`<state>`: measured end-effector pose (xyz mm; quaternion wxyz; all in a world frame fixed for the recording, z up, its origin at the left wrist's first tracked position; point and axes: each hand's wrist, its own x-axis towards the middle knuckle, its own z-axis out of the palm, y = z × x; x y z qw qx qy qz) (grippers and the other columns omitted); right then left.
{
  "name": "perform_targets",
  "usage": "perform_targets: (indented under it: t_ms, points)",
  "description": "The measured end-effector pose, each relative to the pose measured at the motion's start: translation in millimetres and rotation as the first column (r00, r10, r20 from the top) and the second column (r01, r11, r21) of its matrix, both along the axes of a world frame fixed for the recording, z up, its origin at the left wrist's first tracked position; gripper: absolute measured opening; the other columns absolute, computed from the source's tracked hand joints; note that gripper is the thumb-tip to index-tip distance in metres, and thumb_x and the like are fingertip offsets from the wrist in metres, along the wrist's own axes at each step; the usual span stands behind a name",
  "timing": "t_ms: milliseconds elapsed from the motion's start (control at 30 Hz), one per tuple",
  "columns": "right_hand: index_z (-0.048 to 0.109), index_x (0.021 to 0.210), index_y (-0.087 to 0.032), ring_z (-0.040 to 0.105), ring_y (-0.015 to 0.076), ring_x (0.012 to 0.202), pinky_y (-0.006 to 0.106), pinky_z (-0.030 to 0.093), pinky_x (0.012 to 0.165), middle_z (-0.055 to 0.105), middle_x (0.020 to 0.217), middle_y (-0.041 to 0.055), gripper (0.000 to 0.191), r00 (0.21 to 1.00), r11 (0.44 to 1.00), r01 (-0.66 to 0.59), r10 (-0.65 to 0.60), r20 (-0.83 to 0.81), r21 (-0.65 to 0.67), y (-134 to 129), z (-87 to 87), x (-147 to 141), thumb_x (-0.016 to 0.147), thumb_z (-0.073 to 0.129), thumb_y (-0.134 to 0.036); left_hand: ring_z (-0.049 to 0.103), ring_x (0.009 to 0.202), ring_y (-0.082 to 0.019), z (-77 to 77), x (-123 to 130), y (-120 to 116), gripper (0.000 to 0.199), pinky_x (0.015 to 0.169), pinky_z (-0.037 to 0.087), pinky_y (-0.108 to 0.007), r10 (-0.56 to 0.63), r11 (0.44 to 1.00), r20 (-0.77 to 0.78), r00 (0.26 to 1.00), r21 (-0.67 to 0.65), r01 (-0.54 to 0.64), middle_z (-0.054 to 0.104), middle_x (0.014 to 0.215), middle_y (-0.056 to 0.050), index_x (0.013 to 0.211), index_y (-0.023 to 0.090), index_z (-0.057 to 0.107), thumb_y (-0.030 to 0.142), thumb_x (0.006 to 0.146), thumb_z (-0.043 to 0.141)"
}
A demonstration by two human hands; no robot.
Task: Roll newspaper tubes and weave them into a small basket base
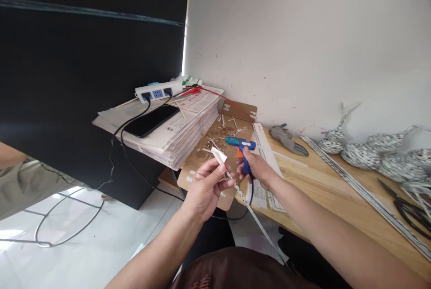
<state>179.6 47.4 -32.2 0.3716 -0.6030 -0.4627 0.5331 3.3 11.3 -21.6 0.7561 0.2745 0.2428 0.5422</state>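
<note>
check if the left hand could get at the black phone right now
Probably yes: the black phone lies largely uncovered atop the paper stack, though black cables run by its edge and the left hand, pinching a folded paper piece, would likely need freeing.

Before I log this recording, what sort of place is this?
Probably a small craft workspace: the right hand holds a blue glue gun, a stack of printed sheets stands nearby, and speckled rounded forms sit on the wooden table.
</note>
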Motion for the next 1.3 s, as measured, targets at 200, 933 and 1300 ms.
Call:
perform_targets:
  t_ms: [200,933,1300]
  points:
    - [0.06,0.067,-0.015,0.055,0.0177,0.038,0.028,0.037,0.038,0.063,0.054,0.0115,0.078,0.871,0.999,-0.053,0.043,0.489,0.006,65,-9.3,-18,0.085,0.016,-0.076,0.067,0.069,-0.012,4.4,-1,0,0.026,0.061,0.059,-0.021,0.019,1.0,-0.036,0.999,-0.018,-0.02,0.066,0.077,-0.001,0.093,0.015,0.069,0.024,0.07,0.078]
    - [0.052,0.076,-0.019,0.055,0.0069,0.048,0.02,0.043,0.049,0.062,0.067,-0.0024,0.033,0.966,0.959,-0.166,0.111,0.234,0.229,-85,38.4,-3,0.091,0.05,-0.048,0.062,0.065,-0.006,5.0,13,4,0.021,0.063,0.058,-0.016,0.057,0.996,-0.033,0.998,-0.065,-0.059,0.066,0.079,-0.002,0.085,0.011,0.072,0.022,0.069,0.079]
    - [0.055,0.08,-0.016,0.042,0.0067,0.033,0.019,0.031,0.034,0.052,0.049,-0.0041,0.039,0.873,0.928,-0.351,0.277,-0.401,-0.123,-82,27.2,9,0.087,0.052,-0.054,0.063,0.066,-0.007,2.1,12,-2,0.024,0.062,0.058,-0.014,-0.049,0.996,-0.014,0.999,-0.071,0.048,0.067,0.079,-0.004,0.086,0.011,0.073,0.022,0.067,0.081]
